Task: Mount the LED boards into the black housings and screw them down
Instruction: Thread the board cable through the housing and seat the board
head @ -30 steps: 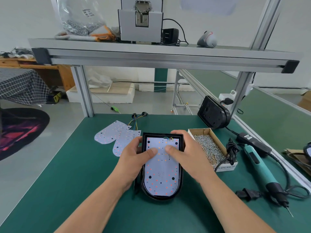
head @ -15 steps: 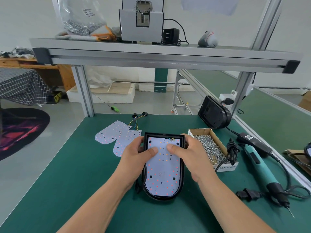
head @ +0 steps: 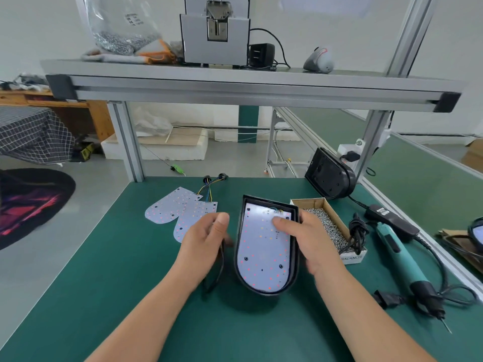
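Note:
A black housing (head: 239, 257) stands tilted on the green mat, its far end raised, with a white LED board (head: 261, 252) lying inside it. My right hand (head: 311, 244) grips the housing's right wall, thumb pressing on the board's upper part. My left hand (head: 201, 246) hovers just left of the housing with loosely curled fingers, not touching it. A black cable (head: 217, 278) loops below that hand. Two loose LED boards (head: 170, 209) (head: 193, 220) with coloured wires lie at the back left. Another black housing (head: 329, 178) leans against the frame post.
A cardboard box (head: 311, 202) of screws sits right of the housing. A teal electric screwdriver (head: 400, 257) with its cord and power brick (head: 392, 220) lies at the far right. An aluminium shelf (head: 235, 87) spans overhead.
My left hand has come off the board and moved left. My right hand has tipped the housing up on its near end and turned it slightly.

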{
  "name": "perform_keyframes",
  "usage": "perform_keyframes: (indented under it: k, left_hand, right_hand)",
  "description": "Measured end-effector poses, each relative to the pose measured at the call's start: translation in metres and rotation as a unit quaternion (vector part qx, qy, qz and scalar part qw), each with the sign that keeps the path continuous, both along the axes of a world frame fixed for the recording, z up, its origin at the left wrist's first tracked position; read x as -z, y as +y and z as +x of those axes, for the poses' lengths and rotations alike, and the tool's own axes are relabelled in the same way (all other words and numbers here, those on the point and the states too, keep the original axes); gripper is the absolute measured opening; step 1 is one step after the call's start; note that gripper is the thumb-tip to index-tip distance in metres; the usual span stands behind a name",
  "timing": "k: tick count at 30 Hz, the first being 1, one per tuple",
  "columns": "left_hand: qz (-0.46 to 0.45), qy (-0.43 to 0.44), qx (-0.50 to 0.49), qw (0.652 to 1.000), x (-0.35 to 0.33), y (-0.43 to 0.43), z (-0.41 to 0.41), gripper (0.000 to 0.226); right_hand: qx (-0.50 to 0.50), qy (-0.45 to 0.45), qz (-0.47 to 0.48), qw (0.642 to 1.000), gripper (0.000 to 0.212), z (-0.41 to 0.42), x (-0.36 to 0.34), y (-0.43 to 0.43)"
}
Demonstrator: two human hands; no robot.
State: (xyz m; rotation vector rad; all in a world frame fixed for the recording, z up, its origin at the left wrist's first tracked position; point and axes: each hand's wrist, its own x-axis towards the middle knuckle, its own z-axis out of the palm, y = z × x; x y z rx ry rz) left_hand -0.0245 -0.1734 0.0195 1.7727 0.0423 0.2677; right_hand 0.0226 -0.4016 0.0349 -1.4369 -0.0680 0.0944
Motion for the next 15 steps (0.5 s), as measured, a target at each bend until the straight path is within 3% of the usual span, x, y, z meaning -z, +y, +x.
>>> perform_keyframes:
  k: [3,7,9,13,15]
  left_hand:
    - [0.048,0.022,-0.033,0.998,0.006,0.009,0.006,0.015]
    - [0.071,0.031,-0.052,0.996,0.005,0.003,0.010,0.014]
    - [0.130,0.021,-0.051,0.990,0.004,-0.005,0.011,0.006]
    - [0.117,0.082,-0.017,0.990,0.006,-0.014,0.007,0.033]
    - [0.080,0.085,-0.011,0.993,0.003,-0.016,0.003,0.034]
  right_hand:
    - [0.021,0.036,0.063,0.997,0.017,0.006,0.001,-0.007]
    - [0.020,0.036,0.096,0.995,0.020,0.007,0.003,-0.006]
    - [0.020,0.038,0.106,0.993,0.020,0.006,0.004,-0.005]
    - [0.013,0.033,0.085,0.996,0.018,0.007,0.006,-0.004]
    - [-0.003,0.016,0.049,0.999,0.021,0.004,0.007,0.000]
